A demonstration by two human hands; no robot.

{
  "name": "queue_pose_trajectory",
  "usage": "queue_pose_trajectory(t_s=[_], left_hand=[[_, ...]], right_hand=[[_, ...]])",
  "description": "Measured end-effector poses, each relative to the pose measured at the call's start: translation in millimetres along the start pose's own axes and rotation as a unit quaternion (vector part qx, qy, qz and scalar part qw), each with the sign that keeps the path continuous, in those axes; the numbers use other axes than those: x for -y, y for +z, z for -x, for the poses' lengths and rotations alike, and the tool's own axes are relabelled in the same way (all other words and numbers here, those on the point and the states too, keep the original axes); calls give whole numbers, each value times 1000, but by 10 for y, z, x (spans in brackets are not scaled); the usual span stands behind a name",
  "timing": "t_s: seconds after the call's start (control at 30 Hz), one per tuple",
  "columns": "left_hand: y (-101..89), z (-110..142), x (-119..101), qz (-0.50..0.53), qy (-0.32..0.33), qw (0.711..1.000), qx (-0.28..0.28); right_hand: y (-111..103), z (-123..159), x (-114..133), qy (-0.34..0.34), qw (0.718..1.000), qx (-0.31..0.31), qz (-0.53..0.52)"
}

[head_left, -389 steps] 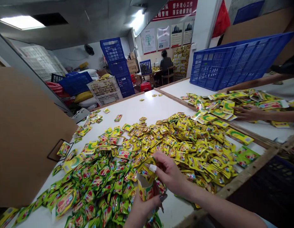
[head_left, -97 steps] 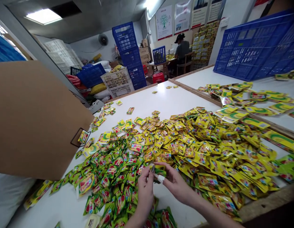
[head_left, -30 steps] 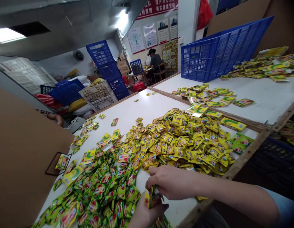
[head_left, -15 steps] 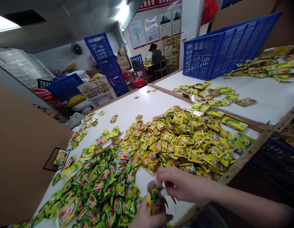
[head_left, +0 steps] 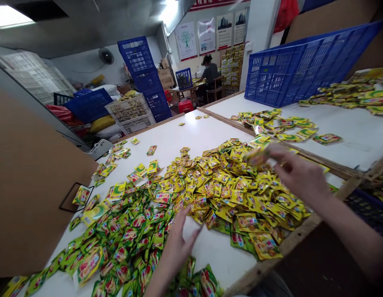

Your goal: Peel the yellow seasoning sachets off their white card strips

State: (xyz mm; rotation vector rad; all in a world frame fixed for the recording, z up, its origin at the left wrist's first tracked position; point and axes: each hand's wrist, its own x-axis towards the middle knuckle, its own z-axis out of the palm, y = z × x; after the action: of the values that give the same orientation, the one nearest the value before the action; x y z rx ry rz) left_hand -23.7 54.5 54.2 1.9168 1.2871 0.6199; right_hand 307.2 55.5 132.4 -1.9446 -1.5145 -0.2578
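My left hand (head_left: 175, 241) reaches over the white table with thumb and fingers spread and nothing in it. Its fingertips are close to the lower edge of a heap of small yellow candy packets (head_left: 222, 177); under and beside it spread small green packets (head_left: 132, 235) with red fruit pictures. Above the far right side of the yellow heap, my right hand (head_left: 298, 175) grips a yellow packet (head_left: 256, 156) between thumb and fingers. Motion blurs that packet, so its print is unclear. Larger flat yellow-green packets lie just behind it along the wooden strip.
A blue crate (head_left: 290, 68) stands on the adjoining white table (head_left: 348, 128), beside more packets (head_left: 348, 93). Wooden strips (head_left: 262, 270) edge the tables. A brown cardboard sheet (head_left: 33, 185) rises at left. Farther back are stacked crates (head_left: 144, 78) and a seated person (head_left: 210, 76).
My left hand has let go of the opened packet and spread its fingers. My right hand has moved up and right, now with a yellow packet. The view has shifted slightly.
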Motion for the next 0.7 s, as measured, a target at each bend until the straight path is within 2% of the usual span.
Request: queue_pose_trajectory(t_s=[0.03,0.07,0.1,0.17,0.2,0.23,0.27,0.33,0.4,0.47,0.53,0.6,0.63,0.7], left_hand=[[-102,-40,100,-75,8,997,-32],[-191,-61,189,-131,13,990,-49],[-262,-61,263,-173,13,983,-52],[-335,-6,363,-238,-3,971,-36],[-340,41,393,-270,-17,962,-26],[-328,93,415,-302,-35,952,-20],[-304,145,433,-330,-52,942,-17],[-247,236,463,-350,-80,933,-17],[-209,295,489,-339,-93,936,-16],[-200,321,507,-303,-92,948,-24],[-205,313,510,-195,-92,975,-59],[-200,277,494,-21,-106,989,-105],[-190,252,477,51,-116,985,-119],[-160,205,422,136,-128,975,-120]], right_hand=[[-10,-170,-61,14,997,-53,54],[17,-287,-65,3,994,-77,73],[88,-342,-9,-30,995,-72,63],[364,-271,245,-160,987,12,-10],[552,-167,410,-228,970,71,-38],[752,-37,574,-316,935,150,-67],[948,101,718,-368,901,215,-85],[1259,335,902,-407,858,295,-109],[1404,457,934,-400,851,318,-121],[1377,480,875,-394,853,318,-129],[1235,492,827,-371,859,309,-168],[1071,571,861,-287,860,307,-289],[1010,640,915,-226,843,317,-371],[963,815,1067,-97,775,355,-513]])
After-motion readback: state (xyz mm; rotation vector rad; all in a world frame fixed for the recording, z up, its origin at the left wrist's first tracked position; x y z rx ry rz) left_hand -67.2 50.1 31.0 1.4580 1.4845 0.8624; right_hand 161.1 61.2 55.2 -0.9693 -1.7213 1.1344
